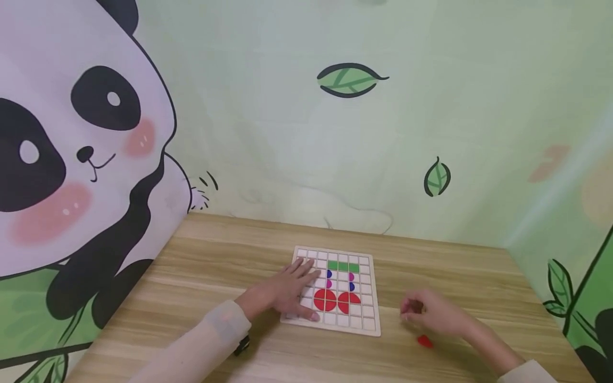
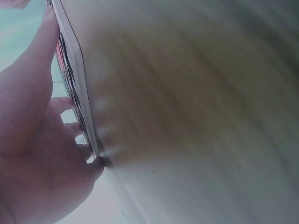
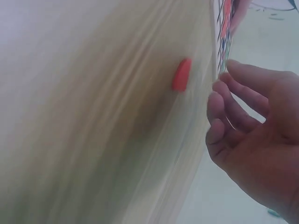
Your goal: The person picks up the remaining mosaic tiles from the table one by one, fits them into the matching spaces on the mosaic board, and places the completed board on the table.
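My left hand (image 1: 289, 290) rests with fingers spread on the left part of a white gridded board (image 1: 369, 322), its thumb along the near edge. On the board lie a green bar (image 1: 343, 266), small blue and pink half-round pieces (image 1: 351, 277), a full red circle (image 1: 325, 300) and a second red circle (image 1: 348, 302) with white showing at its lower right. To the right of the board, my right hand (image 1: 433, 311) hovers over the table with loosely bent fingers, nothing visible between them. A loose red piece (image 3: 182, 74) lies on the table close below that hand.
The wooden table (image 1: 230, 239) runs back to a pale green wall (image 1: 268, 133) printed with leaves. A big printed panda (image 1: 96, 133) covers the left side. Something small and black (image 1: 242, 346) shows beneath the left sleeve.
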A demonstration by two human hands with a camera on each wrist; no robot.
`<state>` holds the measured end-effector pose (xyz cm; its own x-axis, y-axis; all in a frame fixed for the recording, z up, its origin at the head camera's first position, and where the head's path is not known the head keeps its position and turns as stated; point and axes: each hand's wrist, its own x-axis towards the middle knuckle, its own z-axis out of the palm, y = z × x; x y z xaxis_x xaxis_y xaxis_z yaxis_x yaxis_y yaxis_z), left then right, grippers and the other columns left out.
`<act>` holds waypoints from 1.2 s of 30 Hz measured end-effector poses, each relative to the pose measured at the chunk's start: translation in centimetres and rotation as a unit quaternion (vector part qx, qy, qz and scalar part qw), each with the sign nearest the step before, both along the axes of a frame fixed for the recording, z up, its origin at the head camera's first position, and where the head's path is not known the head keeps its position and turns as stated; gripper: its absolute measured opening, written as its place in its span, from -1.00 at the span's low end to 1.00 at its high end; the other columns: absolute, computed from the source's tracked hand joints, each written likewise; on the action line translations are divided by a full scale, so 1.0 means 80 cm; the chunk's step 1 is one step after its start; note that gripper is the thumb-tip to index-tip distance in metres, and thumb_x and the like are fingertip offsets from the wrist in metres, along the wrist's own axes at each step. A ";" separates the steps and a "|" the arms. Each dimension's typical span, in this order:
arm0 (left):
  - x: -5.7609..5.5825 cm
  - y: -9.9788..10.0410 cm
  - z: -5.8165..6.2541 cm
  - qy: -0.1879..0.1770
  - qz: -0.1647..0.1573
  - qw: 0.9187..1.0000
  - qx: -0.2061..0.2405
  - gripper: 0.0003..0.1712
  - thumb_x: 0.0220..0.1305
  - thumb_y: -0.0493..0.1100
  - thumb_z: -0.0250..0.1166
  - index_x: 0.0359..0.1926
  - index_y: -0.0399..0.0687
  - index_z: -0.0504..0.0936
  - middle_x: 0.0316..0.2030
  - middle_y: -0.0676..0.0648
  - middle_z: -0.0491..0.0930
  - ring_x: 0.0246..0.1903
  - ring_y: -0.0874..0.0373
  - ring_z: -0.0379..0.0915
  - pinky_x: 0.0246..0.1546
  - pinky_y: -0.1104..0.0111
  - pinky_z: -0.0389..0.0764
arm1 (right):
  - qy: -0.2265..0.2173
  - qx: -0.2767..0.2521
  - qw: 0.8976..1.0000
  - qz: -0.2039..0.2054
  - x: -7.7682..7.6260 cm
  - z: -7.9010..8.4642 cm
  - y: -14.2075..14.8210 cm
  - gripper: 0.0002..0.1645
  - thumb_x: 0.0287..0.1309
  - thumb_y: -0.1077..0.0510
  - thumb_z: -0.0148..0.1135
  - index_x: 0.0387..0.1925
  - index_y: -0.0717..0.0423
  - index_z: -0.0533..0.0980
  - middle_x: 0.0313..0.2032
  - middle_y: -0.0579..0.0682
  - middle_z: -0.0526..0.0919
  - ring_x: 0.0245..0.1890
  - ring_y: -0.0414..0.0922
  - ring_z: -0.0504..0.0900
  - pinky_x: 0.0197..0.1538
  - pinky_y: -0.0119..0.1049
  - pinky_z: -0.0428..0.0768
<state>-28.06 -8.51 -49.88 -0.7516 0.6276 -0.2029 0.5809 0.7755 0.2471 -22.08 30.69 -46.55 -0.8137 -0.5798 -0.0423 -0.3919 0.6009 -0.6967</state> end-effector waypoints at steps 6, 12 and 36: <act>0.005 0.001 0.002 0.001 0.001 1.000 0.005 0.34 0.16 0.64 0.29 0.73 0.14 -0.02 0.72 -0.12 -0.28 0.67 -0.21 -0.44 0.62 -0.11 -0.07 | -0.022 -0.013 1.000 0.012 0.020 -0.009 0.044 -0.91 0.37 0.23 0.40 -0.27 0.10 0.61 -0.38 -0.12 0.63 -0.38 -0.30 0.53 -0.37 -0.38 0.57; 0.003 -0.001 0.002 0.000 0.005 1.000 0.005 0.33 0.17 0.63 0.29 0.73 0.13 -0.02 0.72 -0.12 -0.27 0.67 -0.21 -0.44 0.62 -0.11 -0.08 | 0.002 -0.018 0.999 0.035 0.027 -0.012 0.070 -0.88 0.35 0.23 0.43 -0.23 0.14 0.60 -0.40 -0.19 0.59 -0.40 -0.33 0.53 -0.40 -0.37 0.58; 0.004 0.003 0.003 -0.007 0.007 1.000 0.007 0.34 0.17 0.61 0.33 0.73 0.13 -0.02 0.72 -0.11 -0.27 0.67 -0.20 -0.44 0.62 -0.11 -0.08 | -0.012 -0.031 0.998 0.043 0.041 -0.026 0.071 -0.85 0.34 0.20 0.44 -0.16 0.03 0.58 -0.37 -0.18 0.57 -0.38 -0.33 0.51 -0.40 -0.37 0.57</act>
